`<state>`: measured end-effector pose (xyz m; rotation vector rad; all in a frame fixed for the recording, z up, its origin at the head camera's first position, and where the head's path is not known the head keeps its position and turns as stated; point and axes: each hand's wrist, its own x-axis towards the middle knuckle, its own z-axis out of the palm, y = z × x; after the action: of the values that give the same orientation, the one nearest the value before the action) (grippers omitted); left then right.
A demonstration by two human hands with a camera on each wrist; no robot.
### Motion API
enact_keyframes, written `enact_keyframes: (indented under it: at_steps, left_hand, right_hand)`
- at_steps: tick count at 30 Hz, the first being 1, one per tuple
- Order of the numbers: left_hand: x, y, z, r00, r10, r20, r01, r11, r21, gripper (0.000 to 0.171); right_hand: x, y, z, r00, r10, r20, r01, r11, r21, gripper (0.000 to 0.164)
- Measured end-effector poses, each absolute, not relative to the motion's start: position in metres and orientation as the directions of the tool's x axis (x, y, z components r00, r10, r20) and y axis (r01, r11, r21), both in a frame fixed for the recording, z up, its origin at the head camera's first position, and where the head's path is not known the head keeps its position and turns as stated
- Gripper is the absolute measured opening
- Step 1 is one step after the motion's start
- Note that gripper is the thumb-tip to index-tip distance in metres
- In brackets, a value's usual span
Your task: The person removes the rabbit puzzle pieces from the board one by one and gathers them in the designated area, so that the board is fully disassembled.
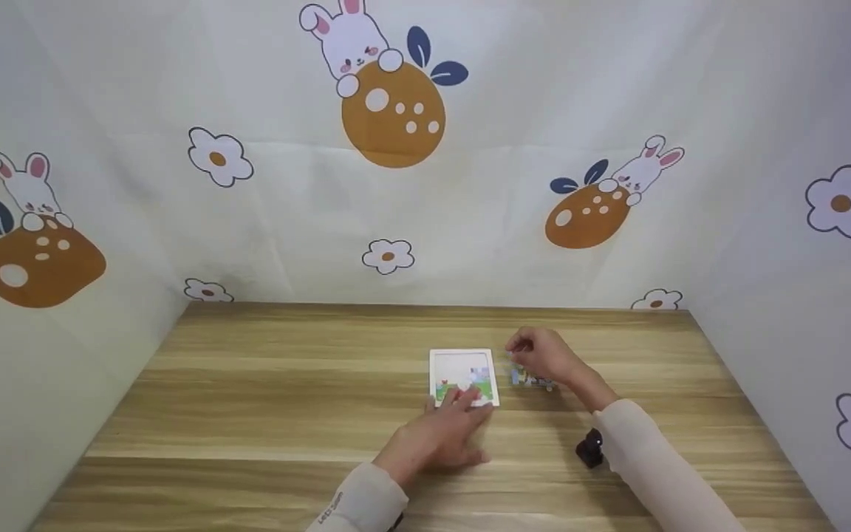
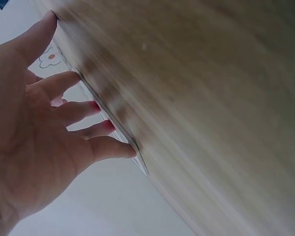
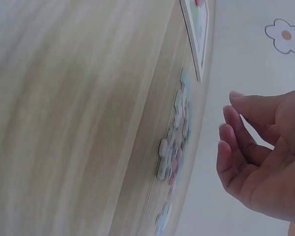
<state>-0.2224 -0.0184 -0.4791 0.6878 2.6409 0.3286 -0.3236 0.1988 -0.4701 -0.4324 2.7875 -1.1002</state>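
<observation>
Puzzle pieces [image 1: 525, 380] lie below the nearer right grip [image 1: 548, 357], loosely curled, seemingly empty. Leftward, the left grip [image 1: 446, 434], fingers outstretched, touches the frame [image 1: 459, 367].

The left hand [image 1: 446, 434] points about two o'clock in the head view, fingers spread; the right hand [image 1: 547, 357] points about ten, fingers curved, thumb near forefinger.

Printed cloth [image 1: 285, 214] is enclosing a wood-grain table [image 1: 263, 399] on three sides.
White rabbits [image 1: 352, 41] are clinging to oranges [image 1: 388, 133] with dark blue leaves [image 1: 419, 47], outlined flowers [image 1: 388, 256] are dotting the softly lit cloth, and the table's grain is running from side to side.
</observation>
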Motion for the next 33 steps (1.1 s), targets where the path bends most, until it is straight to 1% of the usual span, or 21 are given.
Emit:
enact_keyframes:
  at_steps: [5, 13, 22, 26, 33]
  left_hand:
    - [-0.222, -0.02, -0.48, -0.802, 0.515, -0.301, 0.425, 0.848, 0.318, 0.071]
    - [-0.22, -0.02, -0.48, -0.803, 0.531, -0.271, 0.46, 0.841, 0.285, 0.072]
    - [-0.221, -0.021, -0.479, -0.803, 0.53, -0.272, 0.455, 0.84, 0.295, 0.071]
    - [-0.221, -0.02, -0.479, -0.803, 0.531, -0.269, 0.455, 0.839, 0.297, 0.072]
    - [-0.22, -0.02, -0.479, -0.805, 0.533, -0.26, 0.454, 0.836, 0.308, 0.072]
  right_hand:
    - [-0.323, 0.188, -0.473, -0.943, -0.333, -0.001, -0.252, 0.716, -0.651, 0.011]
    - [-0.321, 0.178, -0.478, -0.921, -0.389, -0.006, -0.292, 0.701, -0.651, 0.012]
    - [-0.323, 0.172, -0.485, -0.906, -0.421, -0.036, -0.307, 0.714, -0.63, 0.013]
    - [-0.323, 0.17, -0.486, -0.901, -0.433, -0.031, -0.322, 0.713, -0.622, 0.014]
    - [-0.322, 0.167, -0.485, -0.897, -0.441, -0.032, -0.334, 0.723, -0.605, 0.01]
